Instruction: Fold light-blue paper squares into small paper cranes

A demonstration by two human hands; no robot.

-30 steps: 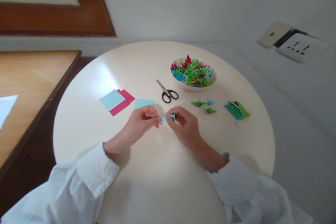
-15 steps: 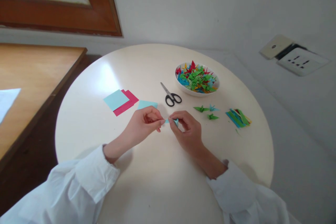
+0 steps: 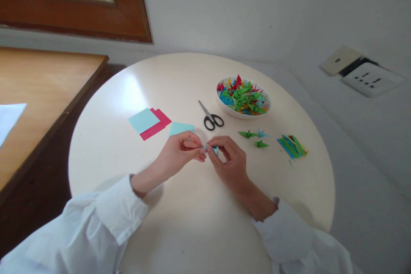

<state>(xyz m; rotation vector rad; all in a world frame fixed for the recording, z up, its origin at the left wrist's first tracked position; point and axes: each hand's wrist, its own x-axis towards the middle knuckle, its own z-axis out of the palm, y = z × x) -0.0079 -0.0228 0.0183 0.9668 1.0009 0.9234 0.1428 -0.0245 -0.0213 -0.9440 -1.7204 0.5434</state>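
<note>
Between my two hands is a small folded piece of light blue paper (image 3: 216, 150), mostly covered by fingers. My left hand (image 3: 183, 147) pinches its left end between thumb and forefinger. My right hand (image 3: 228, 156) is closed on the other end, fingertips almost touching those of the left. Just beyond my left hand lies a flat light blue paper sheet (image 3: 180, 128), partly hidden by it. Scissors (image 3: 210, 117) with black handles rest beyond the hands, blades pointing away. Several small paper cranes, among them a green crane (image 3: 247, 134) and a light blue crane (image 3: 262, 133), lie right of my right hand.
A white bowl (image 3: 239, 114) heaped with colourful paper cranes stands at the back right. Light blue squares (image 3: 143, 120) overlap pink paper (image 3: 156, 129) on the left. Coloured paper strips (image 3: 293, 146) lie near the right edge of the round table (image 3: 192, 222). Beyond is a wall socket (image 3: 369, 79).
My left hand has moved slightly right, its fingertips closer to my right hand, so less of the folded paper shows between them. The view has shifted a little.
</note>
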